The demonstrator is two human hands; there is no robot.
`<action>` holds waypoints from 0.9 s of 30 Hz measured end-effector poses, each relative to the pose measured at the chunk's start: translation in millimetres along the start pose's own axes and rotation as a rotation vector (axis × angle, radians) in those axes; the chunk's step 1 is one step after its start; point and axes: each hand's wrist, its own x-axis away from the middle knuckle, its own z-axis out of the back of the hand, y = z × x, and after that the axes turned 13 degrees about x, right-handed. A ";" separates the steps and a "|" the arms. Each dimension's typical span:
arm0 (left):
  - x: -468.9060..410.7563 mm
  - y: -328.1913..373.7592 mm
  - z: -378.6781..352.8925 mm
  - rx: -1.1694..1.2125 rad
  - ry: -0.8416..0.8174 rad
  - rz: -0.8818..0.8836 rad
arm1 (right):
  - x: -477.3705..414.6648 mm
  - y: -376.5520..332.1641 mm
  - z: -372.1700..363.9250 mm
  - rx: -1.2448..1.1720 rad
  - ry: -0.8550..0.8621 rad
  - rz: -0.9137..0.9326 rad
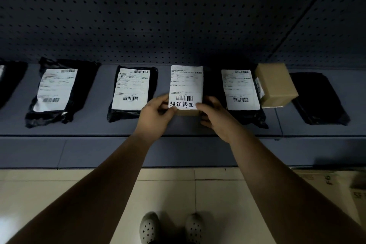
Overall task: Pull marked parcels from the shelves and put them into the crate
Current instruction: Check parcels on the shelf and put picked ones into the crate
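A small brown box parcel (186,85) lies in the middle of the grey shelf (95,125), its white label bearing black handwritten characters under the barcode. My left hand (156,116) grips its near left corner, thumb on the label. My right hand (214,115) grips the near right corner, thumb also on the label. The box's near edge shows between both hands. No crate is recognisable in view.
Black poly-bag parcels with white labels lie at the left (57,91), next to the box (131,91) and to its right (240,90). A plain brown box (276,85) and an unlabelled black bag (316,99) follow. Cardboard (336,184) lies on the tiled floor.
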 end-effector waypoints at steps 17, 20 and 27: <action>94.5 85.0 66.5 -0.297 -0.039 -0.212 | 118.5 -27.2 19.8 -0.360 -0.040 0.140; 120.3 116.4 78.8 -0.393 -0.056 -0.286 | 158.5 -38.9 24.1 -0.347 -0.039 0.176; 169.9 170.6 101.0 -0.434 -0.073 -0.377 | 237.3 -52.1 7.0 -0.333 -0.065 0.247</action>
